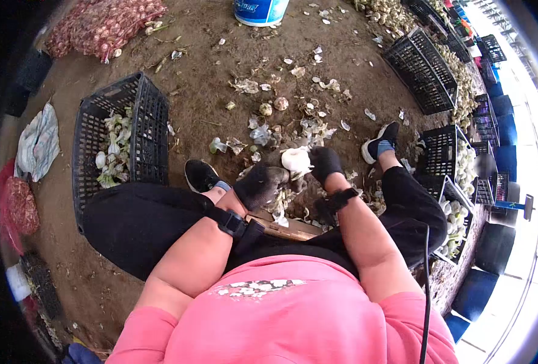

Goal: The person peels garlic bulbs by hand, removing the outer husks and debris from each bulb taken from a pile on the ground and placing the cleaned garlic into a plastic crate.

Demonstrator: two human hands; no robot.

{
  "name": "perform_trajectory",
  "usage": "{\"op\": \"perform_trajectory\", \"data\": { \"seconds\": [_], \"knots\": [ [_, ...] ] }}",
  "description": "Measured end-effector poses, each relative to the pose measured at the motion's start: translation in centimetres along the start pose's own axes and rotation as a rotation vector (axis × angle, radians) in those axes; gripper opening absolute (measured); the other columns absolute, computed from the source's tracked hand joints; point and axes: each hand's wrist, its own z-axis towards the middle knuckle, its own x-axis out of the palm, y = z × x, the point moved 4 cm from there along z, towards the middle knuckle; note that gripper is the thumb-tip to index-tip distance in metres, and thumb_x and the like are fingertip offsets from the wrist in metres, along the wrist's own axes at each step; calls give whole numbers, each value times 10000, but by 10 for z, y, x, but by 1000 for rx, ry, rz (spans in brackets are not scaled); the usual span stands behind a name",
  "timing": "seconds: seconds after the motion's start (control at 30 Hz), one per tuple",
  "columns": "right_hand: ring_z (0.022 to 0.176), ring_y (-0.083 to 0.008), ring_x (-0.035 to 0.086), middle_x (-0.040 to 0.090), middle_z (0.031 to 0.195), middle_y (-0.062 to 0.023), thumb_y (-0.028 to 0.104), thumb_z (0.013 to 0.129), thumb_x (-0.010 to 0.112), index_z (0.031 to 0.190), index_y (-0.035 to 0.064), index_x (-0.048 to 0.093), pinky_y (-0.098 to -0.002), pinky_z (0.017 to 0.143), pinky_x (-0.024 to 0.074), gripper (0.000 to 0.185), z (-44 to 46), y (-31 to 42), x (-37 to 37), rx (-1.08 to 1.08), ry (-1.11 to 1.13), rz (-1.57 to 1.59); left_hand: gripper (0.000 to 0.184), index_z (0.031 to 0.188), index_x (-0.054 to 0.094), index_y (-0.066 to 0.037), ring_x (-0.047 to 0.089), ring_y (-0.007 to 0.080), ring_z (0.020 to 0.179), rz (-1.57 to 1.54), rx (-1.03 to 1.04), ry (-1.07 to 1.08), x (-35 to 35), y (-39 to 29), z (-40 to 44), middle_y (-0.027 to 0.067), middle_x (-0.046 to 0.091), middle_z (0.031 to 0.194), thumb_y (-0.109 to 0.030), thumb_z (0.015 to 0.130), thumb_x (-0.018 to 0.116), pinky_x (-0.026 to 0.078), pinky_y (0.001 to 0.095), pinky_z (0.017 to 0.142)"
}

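Observation:
A white garlic bulb (pixel 295 160) is between my two hands, over the peel-strewn ground. My left hand (pixel 260 187), in a dark, dirty glove, has its fingers closed at the bulb's lower left. Gripping the right side of the same bulb is my right hand (pixel 325 162), also in a dark glove. The fingertips are partly hidden, and I cannot make out any tool in either hand. Loose garlic skins (pixel 261 134) lie on the dirt just beyond my hands, with a few unpeeled garlic bulbs (pixel 280 104) farther out.
On the left stands a black crate (pixel 149 130) holding garlic with stems. A red mesh sack (pixel 108 27) of garlic lies at the far left, and a blue-and-white bucket (pixel 261 11) at the top. More crates (pixel 423 70) and heaped garlic line the right side.

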Motion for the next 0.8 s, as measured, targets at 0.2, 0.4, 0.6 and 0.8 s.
{"op": "perform_trajectory", "data": {
  "seconds": [0.2, 0.4, 0.6, 0.8],
  "knots": [
    [806, -390, 592, 630, 810, -200, 351, 828, 547, 782, 6, 642, -442, 714, 467, 361, -38, -25, -42, 40, -454, 380, 411, 1261, 481, -35, 561, 139, 1028, -4, 87, -117, -13, 7, 10, 64, 599, 1105, -51, 850, 481, 480, 289, 835],
    [700, -250, 594, 613, 772, -133, 171, 786, 628, 858, 27, 628, -342, 631, 455, 161, -79, 64, -96, -465, -429, 513, 369, 1241, 490, -42, 564, 146, 1000, -83, -49, -36, -17, 22, 14, 56, 582, 1111, -44, 873, 508, 488, 283, 852],
    [728, -384, 584, 603, 750, -165, 214, 763, 609, 758, 49, 601, -412, 641, 470, 165, -47, 56, -103, -519, -314, 379, 346, 1213, 506, -21, 573, 149, 977, 217, -124, 25, 7, -9, -4, 52, 584, 1094, -123, 882, 517, 501, 303, 834],
    [789, -398, 591, 624, 821, -199, 202, 792, 599, 852, 36, 637, -443, 683, 467, 180, -18, -19, -83, 10, -626, 479, 451, 1273, 456, -23, 570, 158, 998, -303, -198, 19, 12, 2, -10, 57, 576, 1109, -99, 838, 548, 473, 281, 882]
  ]
}}
